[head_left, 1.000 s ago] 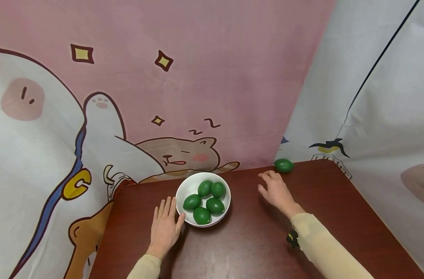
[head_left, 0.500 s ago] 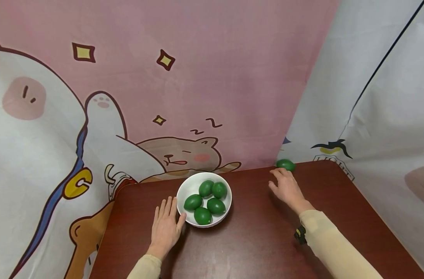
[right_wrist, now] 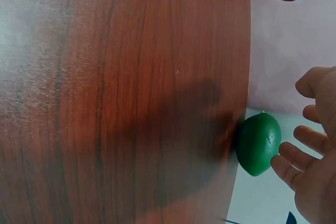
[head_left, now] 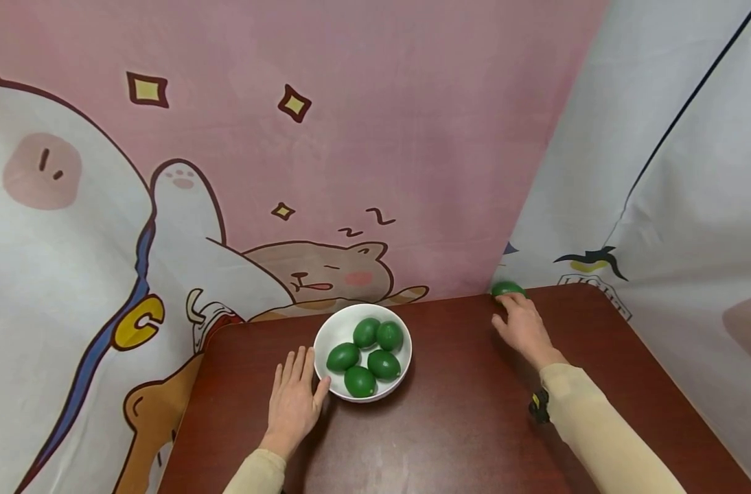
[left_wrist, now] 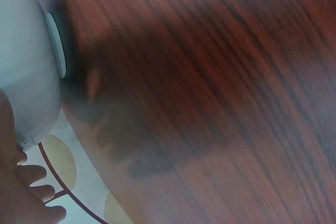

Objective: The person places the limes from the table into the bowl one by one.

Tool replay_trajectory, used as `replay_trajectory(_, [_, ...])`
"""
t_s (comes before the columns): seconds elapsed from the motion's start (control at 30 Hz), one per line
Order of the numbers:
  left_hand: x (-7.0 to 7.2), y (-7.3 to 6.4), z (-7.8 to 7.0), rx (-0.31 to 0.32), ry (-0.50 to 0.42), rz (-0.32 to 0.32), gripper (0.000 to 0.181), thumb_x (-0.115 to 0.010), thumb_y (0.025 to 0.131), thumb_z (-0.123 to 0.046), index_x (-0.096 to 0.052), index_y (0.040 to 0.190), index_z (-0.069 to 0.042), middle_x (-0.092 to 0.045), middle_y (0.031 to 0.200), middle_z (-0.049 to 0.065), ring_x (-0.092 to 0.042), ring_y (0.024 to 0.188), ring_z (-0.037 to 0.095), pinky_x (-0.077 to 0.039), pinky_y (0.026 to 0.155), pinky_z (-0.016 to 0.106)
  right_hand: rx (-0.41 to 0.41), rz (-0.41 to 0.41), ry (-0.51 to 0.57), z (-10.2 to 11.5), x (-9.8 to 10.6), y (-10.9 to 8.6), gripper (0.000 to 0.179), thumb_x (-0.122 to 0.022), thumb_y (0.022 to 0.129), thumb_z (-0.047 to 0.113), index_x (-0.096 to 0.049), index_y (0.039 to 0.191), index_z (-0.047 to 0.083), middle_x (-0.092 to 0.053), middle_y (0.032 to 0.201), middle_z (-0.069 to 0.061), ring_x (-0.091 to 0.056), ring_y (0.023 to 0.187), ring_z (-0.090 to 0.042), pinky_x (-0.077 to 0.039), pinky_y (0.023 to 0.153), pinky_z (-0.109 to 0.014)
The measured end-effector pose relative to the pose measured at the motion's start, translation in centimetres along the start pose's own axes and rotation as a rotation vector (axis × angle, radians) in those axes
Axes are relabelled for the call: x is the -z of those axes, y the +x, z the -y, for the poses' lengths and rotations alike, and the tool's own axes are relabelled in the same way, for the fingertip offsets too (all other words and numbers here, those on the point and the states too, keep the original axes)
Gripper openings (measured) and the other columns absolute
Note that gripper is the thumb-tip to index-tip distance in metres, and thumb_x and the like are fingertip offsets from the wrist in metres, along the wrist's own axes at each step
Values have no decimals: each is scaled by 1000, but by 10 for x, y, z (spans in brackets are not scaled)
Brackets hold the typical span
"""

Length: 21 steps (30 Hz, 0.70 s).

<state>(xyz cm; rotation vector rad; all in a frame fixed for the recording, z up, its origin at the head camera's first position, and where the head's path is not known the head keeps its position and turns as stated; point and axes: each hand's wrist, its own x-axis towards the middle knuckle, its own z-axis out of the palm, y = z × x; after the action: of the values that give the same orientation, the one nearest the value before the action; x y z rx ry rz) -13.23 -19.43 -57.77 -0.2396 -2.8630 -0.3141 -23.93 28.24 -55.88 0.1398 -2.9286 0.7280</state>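
Note:
My left hand point(head_left: 292, 405) has straight fingers and lies against the left side of a white bowl point(head_left: 326, 327). Several green limes, one of them a lime point(head_left: 342, 357) at the left, sit inside that bowl. In the left wrist view the bowl's outer wall point(left_wrist: 31, 51) rises beside the fingers. My right hand point(head_left: 524, 326) reaches over the table's back edge, its fingers loosely bent above a single lime point(head_left: 507, 289). In the right wrist view this lime point(right_wrist: 258, 143) rests at the edge, with fingertips right beside it and the thumb held apart.
The dark red-brown wooden table point(head_left: 437, 432) stretches under both hands. A printed cloth point(head_left: 412, 137) with cartoon animals hangs right behind the back edge, and a pale cloth point(head_left: 678, 226) hangs on the right.
My right hand has moved right and away from me, up to the lone lime, and now partly covers it. My left hand and the bowl have stayed put.

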Motion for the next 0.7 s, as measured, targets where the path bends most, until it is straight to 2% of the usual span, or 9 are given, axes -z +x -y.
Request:
replay_trajectory(0.17, [0,0,0,17,-8,18,70,-58,103,-45,-42,157,-3,-44,159,21,-36,149,41,-29,121,60,-42,22,23,-7,2,7,55,-61,100,17,-48,147,-9,-39,150,-34,-36,137,-55,-38,106,-72])
replay_trajectory(0.43, [-2,3,-1,19,-20,-1,69,-61,102,-43,-45,155,-3,-46,157,22,-37,148,42,-30,120,61,-109,79,56,-19,2,17,60,-58,102,20,-40,153,-4,-29,157,-34,-28,142,-56,-36,106,-74])
replay_trajectory(0.7, [1,2,-1,50,-15,65,72,-56,104,-47,-38,160,-6,-41,161,20,-32,153,39,-25,124,58,-127,78,62,-26,1,27,64,-61,101,19,-36,154,-7,-26,159,-34,-26,143,-57,-34,108,-75])
